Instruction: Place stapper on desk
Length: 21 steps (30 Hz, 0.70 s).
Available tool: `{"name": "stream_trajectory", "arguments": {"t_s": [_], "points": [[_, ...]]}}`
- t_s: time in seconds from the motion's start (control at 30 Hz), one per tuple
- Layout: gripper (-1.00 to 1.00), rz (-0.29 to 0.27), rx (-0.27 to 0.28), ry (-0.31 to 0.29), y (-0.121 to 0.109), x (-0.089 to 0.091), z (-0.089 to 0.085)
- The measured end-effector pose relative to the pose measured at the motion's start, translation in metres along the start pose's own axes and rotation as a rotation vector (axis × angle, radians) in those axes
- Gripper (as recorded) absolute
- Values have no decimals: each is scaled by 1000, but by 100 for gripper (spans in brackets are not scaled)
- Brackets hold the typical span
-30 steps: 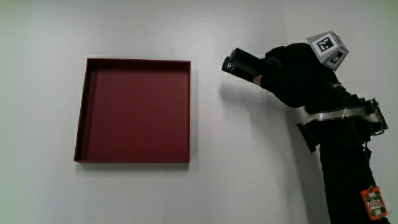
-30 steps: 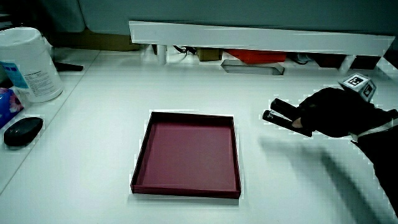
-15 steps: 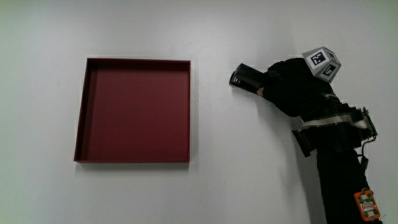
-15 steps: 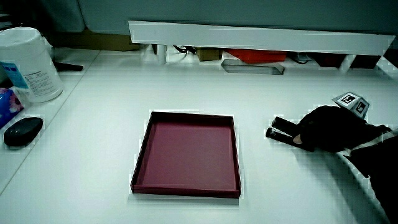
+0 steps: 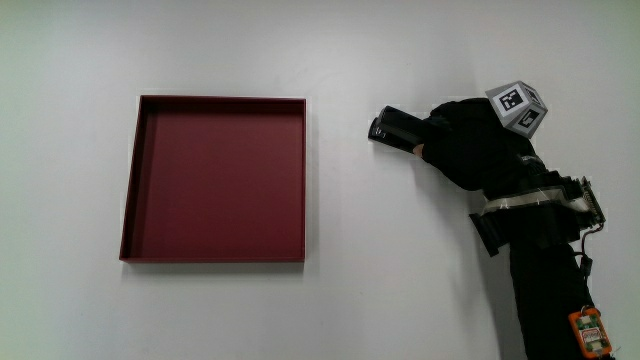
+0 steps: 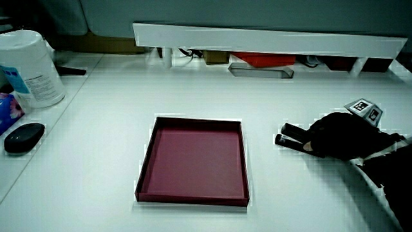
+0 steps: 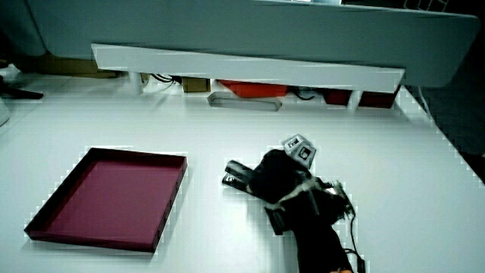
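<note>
The forearm (image 5: 545,275) is reaching in from the person's edge of the bench (image 5: 400,300), and the hand (image 5: 470,150) at its end is lying low over the white surface beside the red tray (image 5: 215,178), well clear of the tray's rim. Compared with a second ago, the hand is sitting lower: in a side view the stapler (image 6: 291,136) was riding above its own shadow, and it is now resting on the bench top with no gap showing beneath it, while over the last half second hardly anything is shifting. That is suggesting the set-down is essentially made, and what is remaining, by my judgement, is only the release and withdrawal. The fingers are still curling around the rear part of the stapler (image 5: 397,128), gripping it rather than spreading off it; in a side view the dark body (image 7: 239,175) is poking out from under the glove just as it does from above. Its long axis is lying flat along the bench, running from the hand toward the tray, and the free end is pointing at the tray's nearest wall without touching it. Which end is the head I cannot tell. Farther from the person, a low white partition (image 6: 270,38) is closing off the bench, and a white canister (image 6: 29,67) and a dark mouse (image 6: 22,136) are sitting off at the bench's edge.
</note>
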Motion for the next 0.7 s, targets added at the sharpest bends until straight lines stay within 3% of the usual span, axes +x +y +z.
{"name": "stream_trajectory", "arguments": {"t_s": [0.03,0.07,0.1,0.17,0.27,0.33,0.43,0.47,0.7], "points": [[-29,0,-3,-2,-2,-2,0],[-35,-17,-79,49,0,2,-1],[-41,4,-15,14,-5,-1,1],[-53,14,-14,8,-9,-2,5],[-71,23,-45,-23,-23,-16,15],[-82,11,-118,-14,-32,-20,19],[-100,-17,-126,-78,-55,-35,28],[-100,-50,-133,-88,-64,-40,30],[-100,36,-107,-260,-108,-61,26]]}}
